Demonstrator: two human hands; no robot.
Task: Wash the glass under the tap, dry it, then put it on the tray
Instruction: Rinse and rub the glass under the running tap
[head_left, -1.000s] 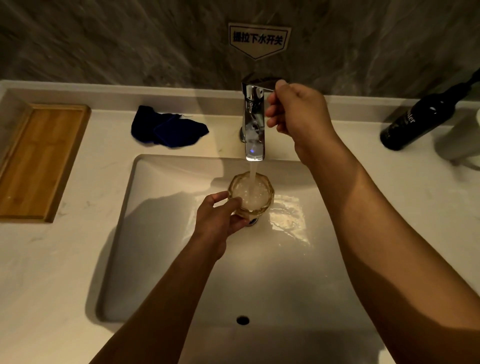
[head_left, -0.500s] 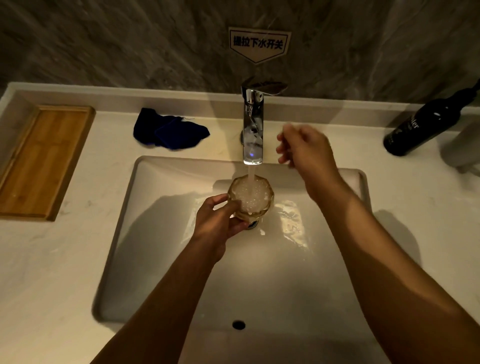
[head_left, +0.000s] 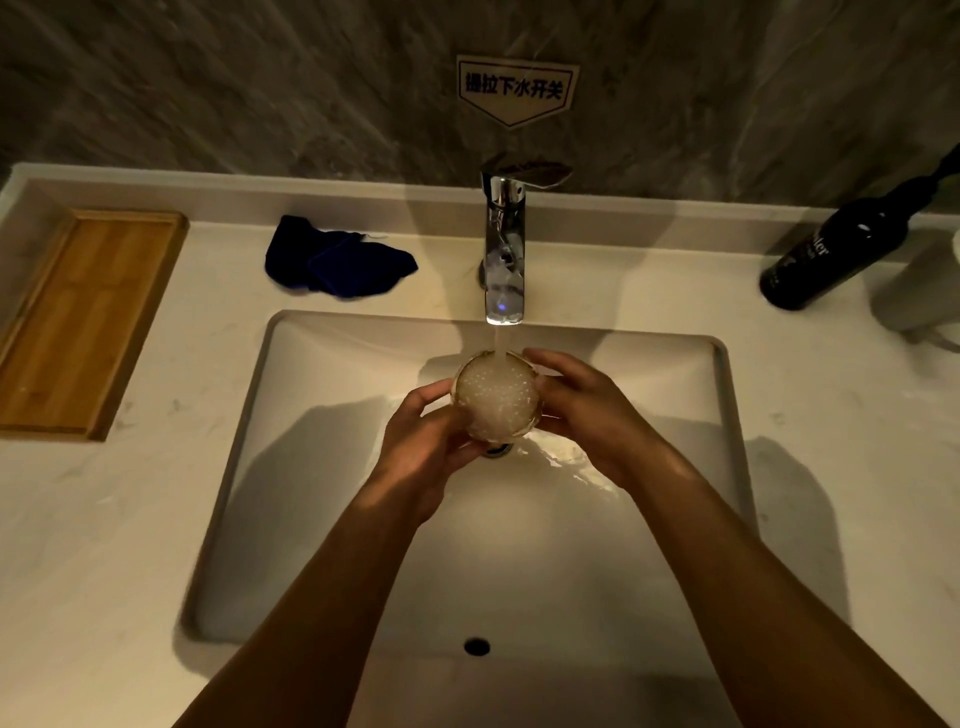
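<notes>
A faceted glass (head_left: 497, 396) brimming with bubbling water is held upright over the sink drain, right under the stream from the chrome tap (head_left: 504, 249). My left hand (head_left: 423, 439) grips its left side and my right hand (head_left: 587, 410) clasps its right side. Water spills over the rim into the white sink (head_left: 322, 519). A wooden tray (head_left: 78, 322) lies flat on the counter at the far left. A dark blue cloth (head_left: 337, 260) lies crumpled on the counter left of the tap.
A dark bottle (head_left: 831, 249) leans at the back right, next to a pale container (head_left: 924, 296) at the right edge. A sign (head_left: 517, 88) hangs on the stone wall above the tap. The overflow hole (head_left: 476, 646) is in the sink's near wall.
My right hand left the tap handle, came down and closed on the right side of the glass. The left hand kept holding the glass under the running water.
</notes>
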